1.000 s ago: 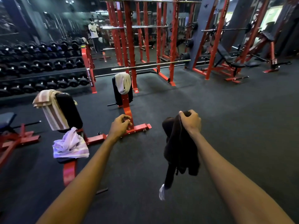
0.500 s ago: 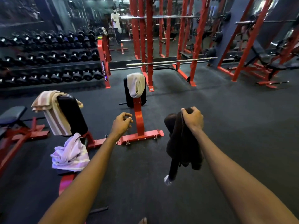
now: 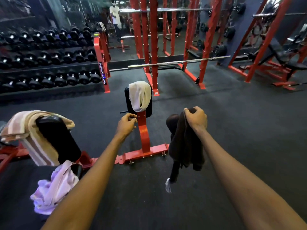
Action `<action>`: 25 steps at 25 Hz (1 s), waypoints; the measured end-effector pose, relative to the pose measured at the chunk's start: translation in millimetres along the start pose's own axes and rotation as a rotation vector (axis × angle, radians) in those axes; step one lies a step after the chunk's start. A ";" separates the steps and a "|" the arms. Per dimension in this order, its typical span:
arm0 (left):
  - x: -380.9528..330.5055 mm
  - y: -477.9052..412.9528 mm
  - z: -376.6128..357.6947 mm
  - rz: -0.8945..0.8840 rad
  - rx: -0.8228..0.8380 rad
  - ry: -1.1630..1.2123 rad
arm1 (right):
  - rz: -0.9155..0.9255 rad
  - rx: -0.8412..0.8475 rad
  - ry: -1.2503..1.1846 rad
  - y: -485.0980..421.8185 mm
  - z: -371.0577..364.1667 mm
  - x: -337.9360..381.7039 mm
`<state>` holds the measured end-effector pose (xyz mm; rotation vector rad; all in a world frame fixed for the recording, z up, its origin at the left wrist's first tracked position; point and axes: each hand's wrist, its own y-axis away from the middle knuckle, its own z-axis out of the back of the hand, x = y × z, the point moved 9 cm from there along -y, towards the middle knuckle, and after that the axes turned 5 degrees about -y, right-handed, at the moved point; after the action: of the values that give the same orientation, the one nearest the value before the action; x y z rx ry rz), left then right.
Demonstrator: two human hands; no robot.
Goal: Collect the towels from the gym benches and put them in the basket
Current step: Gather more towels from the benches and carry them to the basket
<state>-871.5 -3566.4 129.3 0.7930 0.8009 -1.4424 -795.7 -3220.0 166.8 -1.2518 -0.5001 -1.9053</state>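
My right hand [image 3: 196, 119] grips a dark brown towel [image 3: 186, 145] that hangs down from it over the floor. My left hand [image 3: 126, 125] is held out with its fingers curled shut and nothing in it, just below and left of a white towel [image 3: 139, 96] draped over the black backrest of a red bench [image 3: 143, 130]. At the left, a beige striped towel [image 3: 31, 135] lies over the backrest of a nearer bench [image 3: 59, 141], and a lilac towel [image 3: 54, 186] is bunched on its seat. No basket is in view.
A long rack of black dumbbells [image 3: 49, 58] fills the back left. Red squat racks [image 3: 154, 47] with a steel barbell [image 3: 179, 63] stand behind the bench. More red benches [image 3: 282, 62] stand at the right. A person [image 3: 115, 15] shows far back. Dark rubber floor lies on the right.
I have moved forward, so the bench with the white towel is closer. My left hand now sits just under that towel. The dark towel stays in my right hand.
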 end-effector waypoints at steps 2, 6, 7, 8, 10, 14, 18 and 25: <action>0.9 -39.5 -11.6 0.004 0.012 -0.009 | -0.018 0.016 -0.014 -32.9 -23.5 1.0; 2.3 -132.2 -34.9 0.028 0.000 -0.007 | -0.014 0.069 0.006 -120.1 -79.3 3.0; 4.9 -155.8 -39.5 0.039 -0.013 -0.017 | -0.003 0.087 0.013 -144.1 -95.3 5.3; 7.4 -178.5 -43.6 0.059 -0.031 -0.015 | 0.009 0.105 0.021 -167.8 -110.5 9.1; 9.2 -214.6 -51.1 0.093 -0.053 -0.011 | 0.027 0.133 0.035 -205.3 -132.6 18.7; 9.6 -290.9 -59.0 0.148 -0.107 -0.067 | 0.029 0.154 0.043 -275.4 -177.4 36.1; 19.7 -368.6 -61.6 0.193 -0.118 -0.134 | 0.029 0.163 0.049 -331.0 -220.1 47.7; 41.4 -511.8 -88.4 0.199 -0.006 -0.349 | -0.020 0.131 0.071 -426.1 -299.7 55.6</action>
<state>-1383.6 -3504.5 55.2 0.5761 0.4468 -1.3490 -1316.8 -3185.4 125.0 -1.0947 -0.5922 -1.8950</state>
